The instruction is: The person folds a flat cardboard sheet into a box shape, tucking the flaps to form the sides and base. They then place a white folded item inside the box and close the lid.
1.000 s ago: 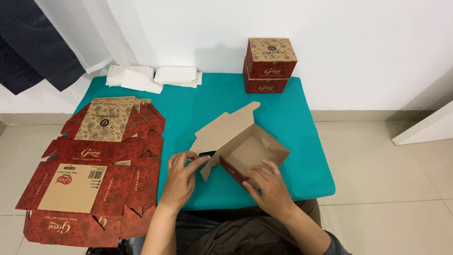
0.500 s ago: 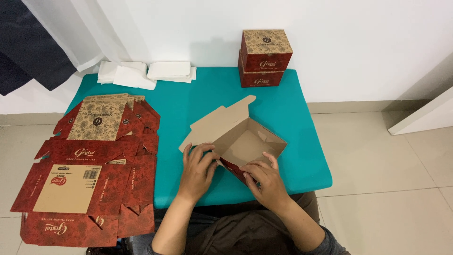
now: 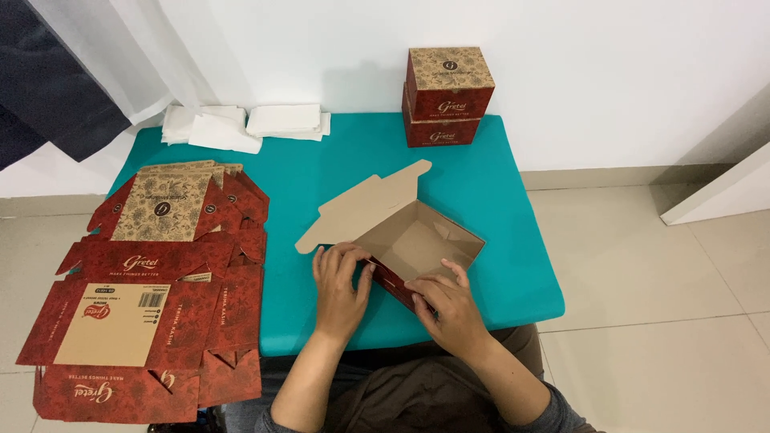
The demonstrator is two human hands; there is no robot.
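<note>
A half-folded red cardboard box (image 3: 421, 240) with a brown inside sits open on the teal table (image 3: 481, 184), its lid flap (image 3: 361, 204) lying flat toward the back left. My left hand (image 3: 341, 289) presses on the box's near left corner, fingers curled over the wall. My right hand (image 3: 445, 301) grips the near right wall, fingers over its top edge. Both hands hold the same box.
A stack of flat, unfolded red box blanks (image 3: 152, 281) lies at the table's left and hangs over its edge. Two finished red boxes (image 3: 447, 96) stand stacked at the back by the wall. White folded papers (image 3: 241, 124) lie at the back left. Tiled floor lies to the right.
The box has settled closer to the near edge and its walls now stand more squarely. Both hands have shifted onto the near wall.
</note>
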